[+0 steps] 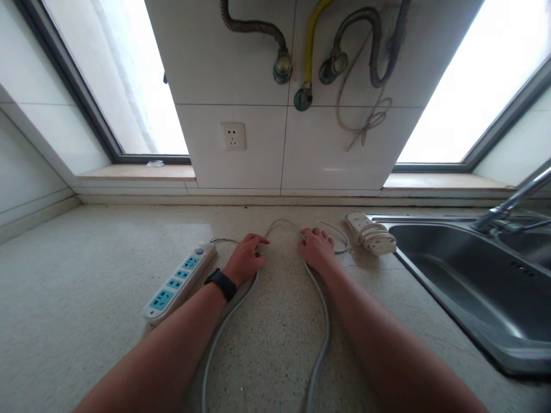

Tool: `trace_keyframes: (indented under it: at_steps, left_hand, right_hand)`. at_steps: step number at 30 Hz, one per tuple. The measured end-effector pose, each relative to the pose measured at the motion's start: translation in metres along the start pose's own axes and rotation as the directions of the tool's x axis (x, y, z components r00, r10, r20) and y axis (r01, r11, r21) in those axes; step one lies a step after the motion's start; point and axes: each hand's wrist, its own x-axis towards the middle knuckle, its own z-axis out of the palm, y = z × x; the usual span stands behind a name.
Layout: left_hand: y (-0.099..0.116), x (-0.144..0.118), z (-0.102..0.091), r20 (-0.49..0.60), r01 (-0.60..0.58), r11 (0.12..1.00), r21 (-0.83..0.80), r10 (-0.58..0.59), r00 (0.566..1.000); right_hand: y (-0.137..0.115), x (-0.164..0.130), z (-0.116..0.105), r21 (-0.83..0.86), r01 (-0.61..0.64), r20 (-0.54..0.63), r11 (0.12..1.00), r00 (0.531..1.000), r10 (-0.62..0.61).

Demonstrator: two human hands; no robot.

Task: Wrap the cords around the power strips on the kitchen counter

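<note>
While both forearms stretch out over the speckled desk (86, 275), the left hand (245, 259) lies with its fingers curled down onto a grey cable (321, 312), pinching it at about the picture's centre, and the right hand (317, 249) presses its bent fingers on the same cable just to the 3 o'clock side. That cable arches between the two hands toward 12 o'clock and trails in two strands back toward 6 o'clock. A black wristband (221, 283) sits on the left wrist. At 9 o'clock of the left hand lies a white power strip (178, 282) with blue sockets, near the hand but apart from it. At 2 o'clock of the right hand rests a second white power strip (371, 234) with its cord wound round it, just beside the steel sink (447, 287). A wall socket (233, 136) sits on the tiles at 12 o'clock.
</note>
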Motion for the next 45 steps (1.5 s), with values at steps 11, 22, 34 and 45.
trace_keyframes:
  at_steps: [11, 22, 34, 45]
  left_hand:
    - [-0.0016, 0.0024, 0.0025, 0.007, 0.003, 1.0, 0.003, -0.003, 1.0]
    - [-0.0015, 0.0009, 0.0041, 0.018, -0.026, 0.999, 0.032, 0.025, 1.0]
    - [0.0001, 0.0018, 0.0038, 0.035, -0.035, 0.998, 0.056, 0.033, 0.999]
    - [0.0007, 0.0022, 0.0032, 0.046, -0.022, 0.998, 0.056, 0.02, 0.999]
  right_hand:
    - [-0.0073, 0.0035, 0.0088, 0.194, -0.033, -0.144, 0.98, 0.988, 0.062]
    - [-0.0059, 0.0046, 0.0089, 0.092, 0.033, 0.033, 0.995, 0.999, -0.036]
    - [-0.0077, 0.0058, 0.0095, 0.202, -0.039, -0.002, 0.979, 0.999, 0.04]
    - [-0.0065, 0.0063, 0.0086, 0.117, -0.007, 0.031, 0.993, 1.0, 0.003]
